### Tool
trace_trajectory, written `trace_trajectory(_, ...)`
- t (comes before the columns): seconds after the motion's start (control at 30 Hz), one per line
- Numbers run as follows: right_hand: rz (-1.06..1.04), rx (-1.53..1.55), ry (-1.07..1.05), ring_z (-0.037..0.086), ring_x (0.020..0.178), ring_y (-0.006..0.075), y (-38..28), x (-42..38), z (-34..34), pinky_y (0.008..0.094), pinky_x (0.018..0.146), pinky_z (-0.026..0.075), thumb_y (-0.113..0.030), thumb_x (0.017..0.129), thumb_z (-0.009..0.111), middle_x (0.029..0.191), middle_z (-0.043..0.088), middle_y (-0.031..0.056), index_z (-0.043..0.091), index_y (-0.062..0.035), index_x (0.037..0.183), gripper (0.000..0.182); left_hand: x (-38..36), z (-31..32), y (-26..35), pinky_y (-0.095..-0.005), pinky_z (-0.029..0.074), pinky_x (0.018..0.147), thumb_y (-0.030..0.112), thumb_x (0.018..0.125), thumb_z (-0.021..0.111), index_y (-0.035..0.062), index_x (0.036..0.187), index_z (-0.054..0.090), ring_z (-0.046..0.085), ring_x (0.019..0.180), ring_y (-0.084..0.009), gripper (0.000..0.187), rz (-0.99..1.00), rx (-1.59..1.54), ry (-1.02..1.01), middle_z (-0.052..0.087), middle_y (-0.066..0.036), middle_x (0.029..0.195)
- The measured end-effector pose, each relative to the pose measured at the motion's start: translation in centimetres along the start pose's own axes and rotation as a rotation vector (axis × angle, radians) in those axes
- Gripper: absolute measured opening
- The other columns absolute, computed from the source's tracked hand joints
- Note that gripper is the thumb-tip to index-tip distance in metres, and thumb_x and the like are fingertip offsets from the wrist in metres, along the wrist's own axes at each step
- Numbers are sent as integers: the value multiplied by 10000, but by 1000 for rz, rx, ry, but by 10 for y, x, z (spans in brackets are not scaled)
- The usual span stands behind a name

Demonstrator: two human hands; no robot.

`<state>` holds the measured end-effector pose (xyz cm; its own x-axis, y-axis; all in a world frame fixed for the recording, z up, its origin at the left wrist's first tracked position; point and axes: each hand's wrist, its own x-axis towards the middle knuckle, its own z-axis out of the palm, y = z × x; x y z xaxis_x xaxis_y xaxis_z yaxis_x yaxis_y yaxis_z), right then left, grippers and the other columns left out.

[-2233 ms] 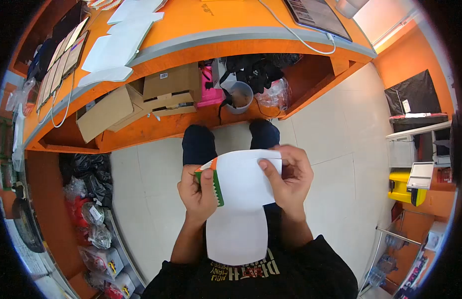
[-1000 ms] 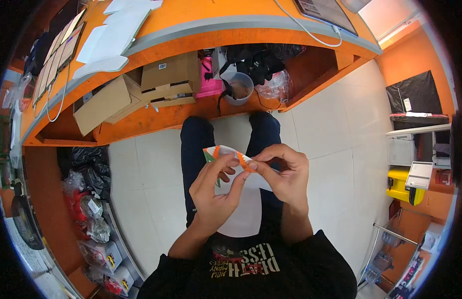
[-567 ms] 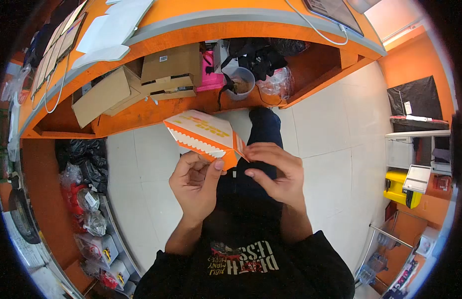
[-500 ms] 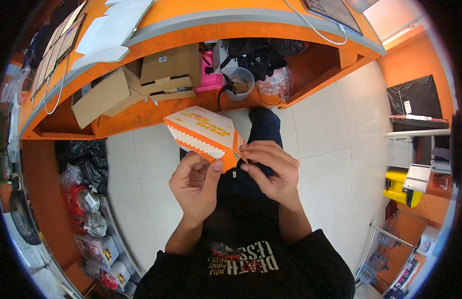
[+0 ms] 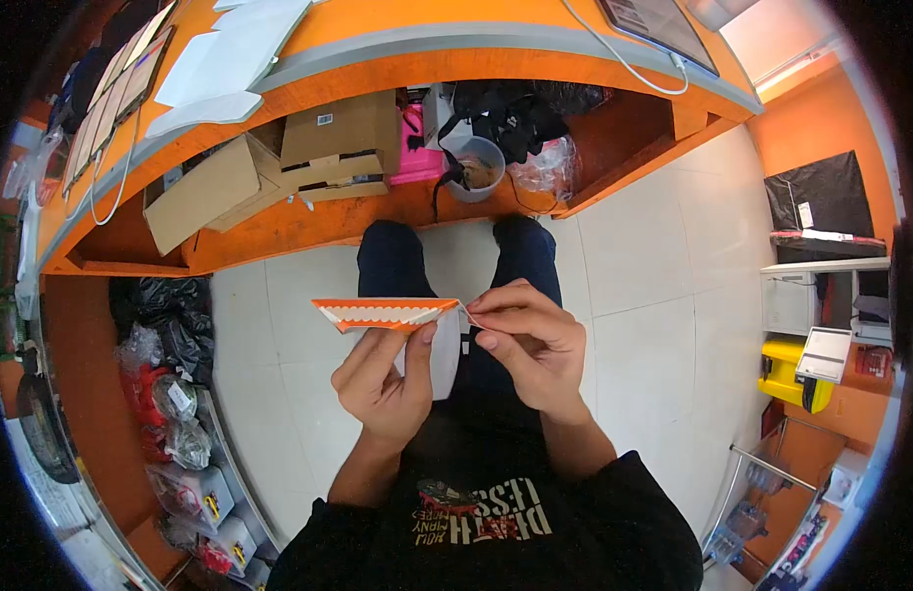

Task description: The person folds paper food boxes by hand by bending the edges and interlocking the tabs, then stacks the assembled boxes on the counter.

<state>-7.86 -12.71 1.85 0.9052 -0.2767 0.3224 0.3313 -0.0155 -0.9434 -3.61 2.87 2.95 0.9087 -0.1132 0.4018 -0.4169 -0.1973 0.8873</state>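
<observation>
An orange-and-white cardboard food box, partly folded, is held up over my lap and seen nearly edge-on, with a white scalloped border along its side. A pale panel of it hangs down behind my left hand, whose thumb and fingers pinch the lower edge. At the box's right end, my right hand pinches a thin corner flap between thumb and fingertips. The printed face is turned out of sight.
Ahead is an orange desk with white papers and a tablet on top. Its lower shelf holds cardboard boxes and a plastic bucket. Bagged items line the left; a yellow bin stands right.
The box has tipped from showing its printed white face to nearly edge-on, and a pale panel now hangs below. Both hands keep their pinch at nearly the same places.
</observation>
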Motion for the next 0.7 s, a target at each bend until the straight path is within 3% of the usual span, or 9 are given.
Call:
trace_trajectory(0.37,84,55,-32,619,902,157,-14,-8,13,273,782,508,-9,811,762,1017,602,78,738,-3,974,166,-5,-19,-5,-286,551,738,-118,737,756,-41,951,740,726,813,-211,228,14,-127,-132,742,-162,877)
trace_trajectory(0.7,33,-70,-40,626,860,148,-20,-11,15,262,751,514,0,811,761,1029,609,89,740,-9,975,166,2,-24,-1,-288,554,739,-125,736,747,-25,923,754,720,820,-212,212,84,-102,-201,741,-155,884)
